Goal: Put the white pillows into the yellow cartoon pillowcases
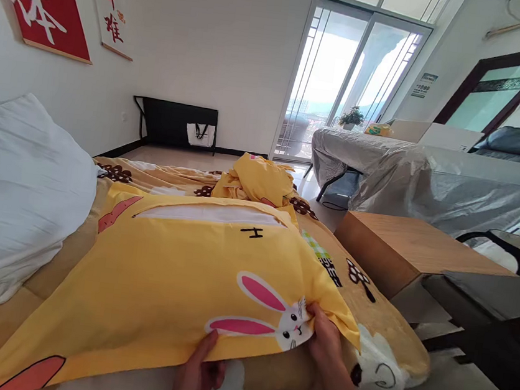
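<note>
Right hand (325, 335): bunching pillowcase (162, 265);
Left hand (197, 370): pinching near edge (137, 362);
Opening (192, 213): gapes; tilting could spill white insert (234, 216)

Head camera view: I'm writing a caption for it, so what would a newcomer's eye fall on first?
Probably the big yellow pillow in the foreground, its rabbit print near the right end. The left hand holds its near edge, and the right hand pinches cloth beside the rabbit's face. Next come the white bundle at far left and the bright glass door behind.
</note>
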`<state>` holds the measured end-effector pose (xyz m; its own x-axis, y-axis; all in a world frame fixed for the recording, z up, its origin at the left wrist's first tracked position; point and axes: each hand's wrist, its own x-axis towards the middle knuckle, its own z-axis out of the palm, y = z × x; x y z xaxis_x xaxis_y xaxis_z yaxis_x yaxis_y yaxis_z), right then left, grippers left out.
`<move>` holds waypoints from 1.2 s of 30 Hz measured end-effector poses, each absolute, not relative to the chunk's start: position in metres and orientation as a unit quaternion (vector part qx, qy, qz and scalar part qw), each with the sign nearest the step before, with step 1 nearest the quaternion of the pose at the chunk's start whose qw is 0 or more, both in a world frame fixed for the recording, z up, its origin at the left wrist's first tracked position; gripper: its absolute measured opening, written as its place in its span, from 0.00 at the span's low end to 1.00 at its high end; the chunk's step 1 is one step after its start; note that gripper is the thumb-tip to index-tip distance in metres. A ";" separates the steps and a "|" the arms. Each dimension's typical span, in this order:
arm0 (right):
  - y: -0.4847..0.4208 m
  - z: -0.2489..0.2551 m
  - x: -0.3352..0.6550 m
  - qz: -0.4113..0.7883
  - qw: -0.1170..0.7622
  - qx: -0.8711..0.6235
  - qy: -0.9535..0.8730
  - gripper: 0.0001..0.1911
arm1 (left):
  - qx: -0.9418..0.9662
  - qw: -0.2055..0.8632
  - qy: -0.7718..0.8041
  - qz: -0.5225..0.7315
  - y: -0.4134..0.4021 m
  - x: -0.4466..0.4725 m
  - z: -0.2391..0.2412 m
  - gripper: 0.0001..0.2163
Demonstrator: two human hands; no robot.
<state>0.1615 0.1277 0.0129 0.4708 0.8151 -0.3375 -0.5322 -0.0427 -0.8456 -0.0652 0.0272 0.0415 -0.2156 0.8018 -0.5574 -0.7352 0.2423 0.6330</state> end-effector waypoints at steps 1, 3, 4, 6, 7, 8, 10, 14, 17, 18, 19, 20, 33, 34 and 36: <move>0.128 0.013 0.167 0.494 0.675 -0.535 -0.119 0.09 | 0.041 0.634 0.478 0.606 0.026 -0.066 0.041 0.21; 0.129 0.015 0.182 0.489 0.679 -0.539 -0.094 0.11 | 0.064 0.659 0.469 0.584 0.025 -0.069 0.038 0.21; 0.129 0.016 0.191 0.483 0.685 -0.537 -0.092 0.11 | 0.079 0.674 0.462 0.571 0.025 -0.070 0.037 0.21; 0.129 0.017 0.208 0.473 0.690 -0.540 -0.093 0.13 | 0.107 0.700 0.446 0.548 0.024 -0.073 0.034 0.21; 0.128 0.016 0.215 0.468 0.691 -0.543 -0.096 0.13 | 0.118 0.709 0.439 0.539 0.023 -0.075 0.033 0.22; 0.128 0.016 0.222 0.462 0.691 -0.547 -0.100 0.12 | 0.126 0.716 0.433 0.533 0.022 -0.078 0.032 0.23; 0.128 0.014 0.233 0.451 0.692 -0.553 -0.108 0.11 | 0.128 0.715 0.430 0.536 0.020 -0.086 0.033 0.24; 0.127 0.013 0.245 0.447 0.710 -0.537 -0.084 0.12 | 0.084 0.629 0.462 0.619 0.017 -0.114 0.044 0.27; 0.125 0.015 0.252 0.444 0.713 -0.539 -0.062 0.12 | 0.053 0.531 0.484 0.694 0.017 -0.135 0.056 0.27; 0.125 0.016 0.254 0.445 0.709 -0.544 -0.062 0.11 | 0.050 0.507 0.489 0.708 0.018 -0.140 0.060 0.26; 0.124 0.017 0.256 0.447 0.704 -0.548 -0.065 0.11 | 0.052 0.490 0.491 0.718 0.019 -0.144 0.063 0.25; 0.124 0.018 0.259 0.452 0.698 -0.551 -0.071 0.12 | 0.058 0.480 0.491 0.725 0.020 -0.147 0.065 0.25; 0.121 0.018 0.272 0.480 0.676 -0.552 -0.086 0.10 | 0.042 0.450 0.492 0.744 0.015 -0.154 0.059 0.23; 0.121 0.018 0.275 0.476 0.673 -0.558 -0.098 0.10 | 0.046 0.454 0.491 0.742 0.013 -0.155 0.058 0.23; 0.120 0.019 0.282 0.463 0.665 -0.571 -0.131 0.09 | 0.055 0.463 0.488 0.738 0.009 -0.157 0.059 0.22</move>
